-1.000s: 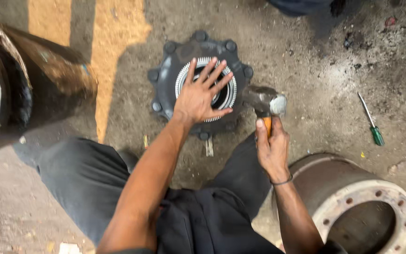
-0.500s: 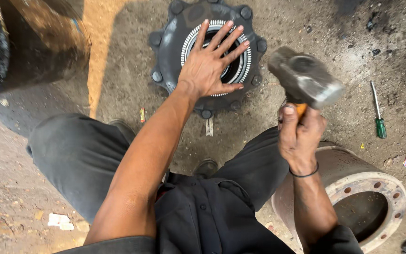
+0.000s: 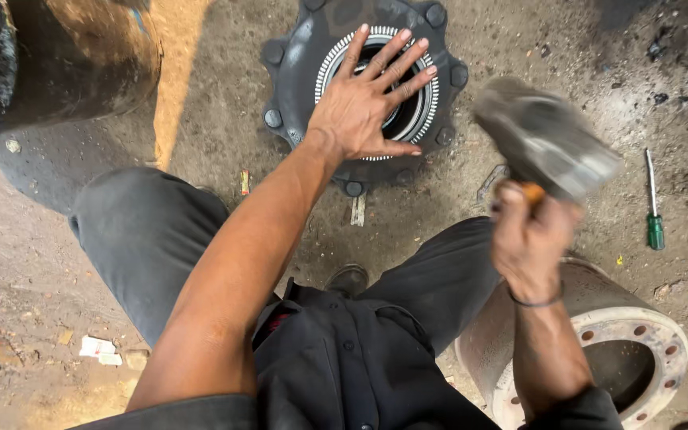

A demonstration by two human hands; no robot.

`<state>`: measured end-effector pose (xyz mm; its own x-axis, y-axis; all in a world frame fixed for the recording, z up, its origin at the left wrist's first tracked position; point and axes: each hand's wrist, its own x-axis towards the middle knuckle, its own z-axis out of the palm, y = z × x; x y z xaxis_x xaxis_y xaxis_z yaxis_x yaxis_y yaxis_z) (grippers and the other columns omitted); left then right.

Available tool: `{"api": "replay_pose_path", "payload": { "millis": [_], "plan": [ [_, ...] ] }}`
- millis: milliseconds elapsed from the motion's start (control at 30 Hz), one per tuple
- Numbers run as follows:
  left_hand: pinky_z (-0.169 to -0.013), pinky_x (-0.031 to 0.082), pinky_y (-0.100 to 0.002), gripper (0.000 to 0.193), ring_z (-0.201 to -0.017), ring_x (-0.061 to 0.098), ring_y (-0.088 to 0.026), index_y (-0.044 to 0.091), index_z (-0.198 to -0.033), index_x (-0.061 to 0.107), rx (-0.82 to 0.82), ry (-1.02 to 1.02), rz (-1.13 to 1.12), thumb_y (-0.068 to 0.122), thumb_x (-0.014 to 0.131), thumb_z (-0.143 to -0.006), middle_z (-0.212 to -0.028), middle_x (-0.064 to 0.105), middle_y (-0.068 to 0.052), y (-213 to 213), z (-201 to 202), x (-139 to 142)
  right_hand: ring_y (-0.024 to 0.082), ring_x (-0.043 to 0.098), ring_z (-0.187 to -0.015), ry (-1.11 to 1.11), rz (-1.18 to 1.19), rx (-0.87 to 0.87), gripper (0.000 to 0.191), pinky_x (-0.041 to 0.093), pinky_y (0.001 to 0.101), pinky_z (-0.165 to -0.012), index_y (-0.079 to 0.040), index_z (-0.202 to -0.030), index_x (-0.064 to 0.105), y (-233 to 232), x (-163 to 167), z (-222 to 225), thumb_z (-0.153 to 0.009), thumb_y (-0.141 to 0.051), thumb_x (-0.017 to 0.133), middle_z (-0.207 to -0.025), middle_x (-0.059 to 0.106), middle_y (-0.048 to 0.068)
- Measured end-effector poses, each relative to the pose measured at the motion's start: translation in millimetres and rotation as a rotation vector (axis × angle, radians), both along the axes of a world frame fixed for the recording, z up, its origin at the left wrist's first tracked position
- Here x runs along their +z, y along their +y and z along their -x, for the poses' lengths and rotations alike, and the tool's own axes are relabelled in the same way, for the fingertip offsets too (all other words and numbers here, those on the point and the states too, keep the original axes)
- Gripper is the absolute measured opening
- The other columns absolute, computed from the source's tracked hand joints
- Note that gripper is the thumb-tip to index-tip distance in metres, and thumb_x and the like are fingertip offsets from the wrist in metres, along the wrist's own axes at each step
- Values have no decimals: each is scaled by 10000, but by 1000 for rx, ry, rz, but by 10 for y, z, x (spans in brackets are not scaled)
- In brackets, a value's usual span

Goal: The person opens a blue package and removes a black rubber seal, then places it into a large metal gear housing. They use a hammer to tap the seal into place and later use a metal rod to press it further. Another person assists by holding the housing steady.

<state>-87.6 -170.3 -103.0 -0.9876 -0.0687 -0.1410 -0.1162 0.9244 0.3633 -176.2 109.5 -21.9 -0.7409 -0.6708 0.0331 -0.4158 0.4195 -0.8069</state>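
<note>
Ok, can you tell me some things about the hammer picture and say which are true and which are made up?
1. The left hand lies flat with fingers spread on the dark wheel hub. True.
2. The right hand holds a paintbrush. False: it grips a hammer, raised and blurred.
3. A green-handled screwdriver lies on the ground to the right. True.
4. The screwdriver rests on top of the hub. False: it lies on the dirt, apart from the hub.
5. A round metal drum with holes in its rim sits by the person's right leg. True.
</note>
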Motion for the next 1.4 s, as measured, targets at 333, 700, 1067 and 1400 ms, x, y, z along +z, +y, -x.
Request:
{"api": "replay_pose_path", "payload": {
  "millis": [333, 700, 1067, 1400],
  "plan": [
    [-1260, -45, -589, 1212, -1579, 60, -226, 294, -1630, 242, -11, -33, 51, 1011, 413, -668, -1718, 132, -8, -1, 36, 27, 204, 637, -607, 126, -264, 118, 376, 478, 331, -540, 83, -1189, 583, -262, -485, 166, -1142, -290, 564, -743, 608, 102],
    [-1301, -26, -558, 573, -1606, 84, -195, 307, -1647, 310, 30, 14, -44, 499, 262, -1109, -1739, 162, 27, -30, 5, 29, 104, 641, -596, 88, 124, 43, 448, 515, 252, -538, -12, -1146, 583, 85, 185, -84, -1196, -446, 488, -817, 644, 47],
    [-1308, -17, -516, 564, -1603, 92, -174, 217, -1677, 220, 15, 31, -57, 324, 326, -1134, -1742, 165, 27, -46, 6, 18, 115, 619, -624, 30, -16, 65, 336, 495, 270, -567, -29, -1114, 605, -144, 64, -260, -1175, -357, 564, -755, 639, 43],
    [-1303, -7, -526, 589, -1602, 122, -189, 178, -1676, 249, 7, 94, -19, 286, 384, -1113, -1736, 220, -6, -51, 5, -21, 100, 624, -580, 7, 229, -21, 407, 505, 238, -493, 10, -1300, 578, -138, 143, -95, -1180, -375, 516, -753, 646, 34]
  ]
}}
